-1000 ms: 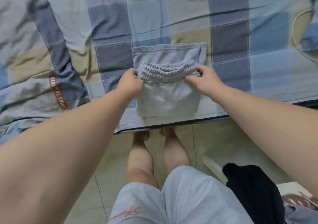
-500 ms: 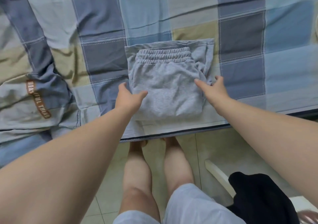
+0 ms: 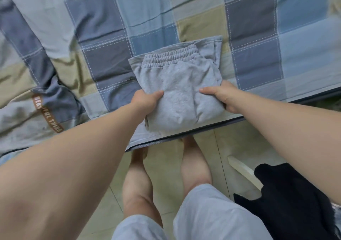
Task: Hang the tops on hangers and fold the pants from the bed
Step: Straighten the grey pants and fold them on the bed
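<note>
The grey pants [image 3: 177,81] lie folded into a small square near the bed's front edge, elastic waistband on top at the far side. My left hand [image 3: 145,101] grips the bundle's near left side, thumb on top and fingers underneath. My right hand [image 3: 221,97] grips its near right side the same way. The near part of the bundle is bunched and lifted slightly between my hands. A blue-grey garment with a brown lettered stripe [image 3: 46,114] lies crumpled on the bed at the left.
The bed [image 3: 276,59] carries a blue, grey and beige checked sheet; its dark front edge runs across the middle. Tiled floor and my legs are below. A white chair [image 3: 243,171] with black clothing [image 3: 287,199] on it stands at the lower right.
My hands went from resting flat at the folded pants' sides to gripping the near corners. The bundle now bunches and lifts at the near end.
</note>
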Tool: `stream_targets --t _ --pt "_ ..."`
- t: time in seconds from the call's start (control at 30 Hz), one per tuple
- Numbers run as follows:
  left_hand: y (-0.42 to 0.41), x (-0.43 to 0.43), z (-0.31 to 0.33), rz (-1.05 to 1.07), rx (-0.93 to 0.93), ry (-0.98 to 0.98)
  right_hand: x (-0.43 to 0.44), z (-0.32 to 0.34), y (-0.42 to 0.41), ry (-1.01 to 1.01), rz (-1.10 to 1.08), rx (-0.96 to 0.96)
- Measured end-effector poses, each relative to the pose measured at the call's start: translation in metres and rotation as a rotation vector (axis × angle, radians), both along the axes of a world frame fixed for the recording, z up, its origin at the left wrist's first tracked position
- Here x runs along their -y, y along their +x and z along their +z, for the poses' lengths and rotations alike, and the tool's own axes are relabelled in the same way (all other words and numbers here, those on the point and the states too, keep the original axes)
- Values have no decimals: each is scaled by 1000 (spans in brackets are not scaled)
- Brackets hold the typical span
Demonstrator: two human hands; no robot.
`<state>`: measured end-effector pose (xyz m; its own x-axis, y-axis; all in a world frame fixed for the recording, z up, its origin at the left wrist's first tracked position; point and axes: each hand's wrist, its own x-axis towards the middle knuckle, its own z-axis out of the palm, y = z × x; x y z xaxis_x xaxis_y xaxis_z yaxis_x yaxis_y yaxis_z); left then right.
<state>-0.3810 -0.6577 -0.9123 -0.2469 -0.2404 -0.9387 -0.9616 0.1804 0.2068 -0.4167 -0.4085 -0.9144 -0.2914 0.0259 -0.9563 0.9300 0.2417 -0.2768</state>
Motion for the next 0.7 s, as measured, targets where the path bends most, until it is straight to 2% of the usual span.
stream_targets --t 0.2,0.4,0.7 --pt "13 25 86 -148 94 72 9 97 15 112 31 -28" --pt "42 57 189 -338 62 75 39 212 90 118 -205 -16" --pt "111 63 296 -405 -7 181 55 333 230 98 -671 -241"
